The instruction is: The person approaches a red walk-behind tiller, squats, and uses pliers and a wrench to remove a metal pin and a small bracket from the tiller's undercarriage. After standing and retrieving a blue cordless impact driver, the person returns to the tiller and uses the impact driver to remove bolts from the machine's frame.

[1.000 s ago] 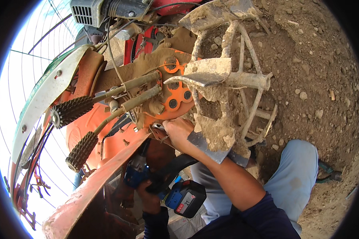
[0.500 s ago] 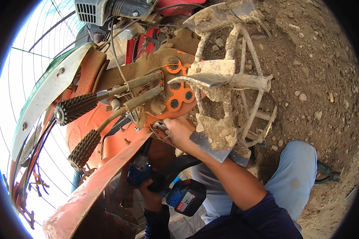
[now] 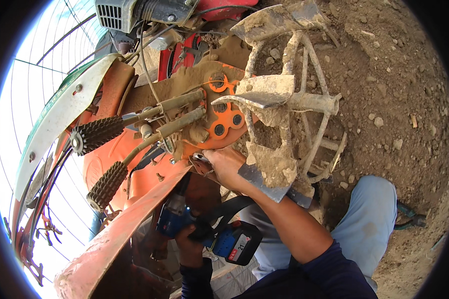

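Head view: here we have our left hand (image 3: 188, 245) wrapped tight round the blue cordless driver (image 3: 170, 222), right beside the orange panel (image 3: 127, 219); up ahead, our right hand (image 3: 225, 163) meets a shiny metal piece (image 3: 200, 157), fingers partly hidden, so whether they grasp it, we can't tell.

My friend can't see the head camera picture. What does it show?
A person's left hand grips a blue power tool while the right hand touches a small metal piece at a dirty orange machine. Brown soil spreads at right.
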The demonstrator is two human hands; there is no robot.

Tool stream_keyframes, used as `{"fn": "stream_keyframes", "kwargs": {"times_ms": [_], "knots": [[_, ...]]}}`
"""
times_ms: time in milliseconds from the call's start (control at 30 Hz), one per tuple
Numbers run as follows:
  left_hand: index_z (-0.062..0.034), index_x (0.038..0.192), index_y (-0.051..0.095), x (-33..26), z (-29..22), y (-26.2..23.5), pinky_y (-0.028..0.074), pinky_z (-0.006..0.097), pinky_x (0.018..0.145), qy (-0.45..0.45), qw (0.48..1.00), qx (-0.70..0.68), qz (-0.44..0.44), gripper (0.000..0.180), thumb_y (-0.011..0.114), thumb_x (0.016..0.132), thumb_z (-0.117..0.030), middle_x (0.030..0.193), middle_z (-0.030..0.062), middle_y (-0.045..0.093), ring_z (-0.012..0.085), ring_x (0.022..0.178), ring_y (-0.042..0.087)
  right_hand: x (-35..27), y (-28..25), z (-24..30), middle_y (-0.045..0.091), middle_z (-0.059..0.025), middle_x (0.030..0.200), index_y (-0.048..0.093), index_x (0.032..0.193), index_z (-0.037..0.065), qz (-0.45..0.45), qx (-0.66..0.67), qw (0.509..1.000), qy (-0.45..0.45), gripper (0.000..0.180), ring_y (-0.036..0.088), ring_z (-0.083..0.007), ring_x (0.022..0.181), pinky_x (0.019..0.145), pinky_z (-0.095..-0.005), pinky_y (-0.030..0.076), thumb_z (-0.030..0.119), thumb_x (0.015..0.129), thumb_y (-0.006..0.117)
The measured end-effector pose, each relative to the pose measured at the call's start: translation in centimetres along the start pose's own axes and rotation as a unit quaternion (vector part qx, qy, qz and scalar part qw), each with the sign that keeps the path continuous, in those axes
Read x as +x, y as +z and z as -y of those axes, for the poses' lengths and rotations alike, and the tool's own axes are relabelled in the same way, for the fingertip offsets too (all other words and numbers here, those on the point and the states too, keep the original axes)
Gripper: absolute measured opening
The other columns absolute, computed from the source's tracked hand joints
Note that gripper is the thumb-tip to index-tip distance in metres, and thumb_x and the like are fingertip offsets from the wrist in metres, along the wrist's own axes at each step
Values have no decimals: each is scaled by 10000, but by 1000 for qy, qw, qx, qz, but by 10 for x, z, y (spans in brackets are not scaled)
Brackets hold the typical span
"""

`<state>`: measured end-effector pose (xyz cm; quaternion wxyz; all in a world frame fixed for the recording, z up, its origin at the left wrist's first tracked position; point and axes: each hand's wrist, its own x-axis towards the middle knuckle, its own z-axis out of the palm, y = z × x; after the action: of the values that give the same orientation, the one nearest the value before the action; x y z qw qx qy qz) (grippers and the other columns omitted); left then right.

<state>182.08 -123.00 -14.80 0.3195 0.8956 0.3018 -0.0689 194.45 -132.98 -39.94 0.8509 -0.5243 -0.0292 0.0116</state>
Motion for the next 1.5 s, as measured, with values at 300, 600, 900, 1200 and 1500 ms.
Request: {"fn": "stream_keyframes", "kwargs": {"times_ms": [300,600,900,1200,1500], "knots": [[-23,1350,635,10,-44,13,586,503,1026,-86,985,-144,-50,601,617,754,-96,1241,154,719,353,1133,710,-1,-2,2,723,-216,953,645,1070,29,79,-43,994,67,321,701,-447,948,769,-533,554,212,864,811],[-27,1358,634,-2,-11,8,579,511,1031,-92,989,-90,-73,588,609,775,-98,1253,142,719,328,1165,701,-2,2,3,709,-216,949,696,1020,49,-44,-10,999,15,238,683,-460,916,743,-525,537,207,879,804],[-16,1371,619,2,-18,11,555,506,1057,-134,976,-164,-51,606,638,769,-81,1285,140,707,341,1178,692,2,4,-3,701,-235,944,689,967,27,-33,55,998,-5,211,661,-477,922,743,-536,518,198,901,793],[-17,1383,612,-2,-10,-2,529,500,1100,-167,964,-189,-83,614,621,771,-70,1283,145,709,329,1212,680,2,1,-1,699,-247,938,678,995,15,-12,42,999,11,238,668,-477,943,756,-538,519,198,896,792],[2,1376,609,1,-14,-2,538,480,1084,-96,985,-140,-39,592,607,787,-57,1280,134,707,309,1196,686,7,-1,-1,705,-233,893,700,952,35,41,4,998,53,227,690,-463,887,743,-542,539,246,912,774]]}}
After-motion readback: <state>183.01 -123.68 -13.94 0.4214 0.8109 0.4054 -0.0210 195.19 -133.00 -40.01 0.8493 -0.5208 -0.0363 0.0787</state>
